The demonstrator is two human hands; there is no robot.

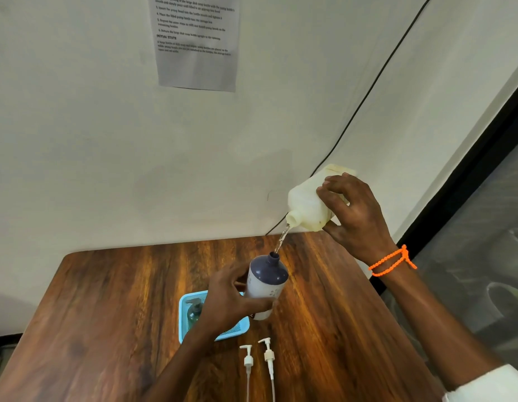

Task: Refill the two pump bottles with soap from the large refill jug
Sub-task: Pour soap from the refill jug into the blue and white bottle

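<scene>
Wooden table (324, 314) against a pale wall, soap pouring from jug to bottle.
Nearest lie two white pump heads (259, 359); beyond, the left hand (231, 300) grips a purple-topped pump bottle (266, 282) held above a blue tray (184, 314) with a green bottle (194, 313); farther, the right hand (353, 213) grasps the tilted refill jug (308, 206), stream entering the bottle's mouth.

A cream jug (308, 204), a white bottle (265, 288) with a dark blue top, a light blue tray (214, 335), a streaked brown wooden table (107, 314), an orange wristband (392, 261).
</scene>
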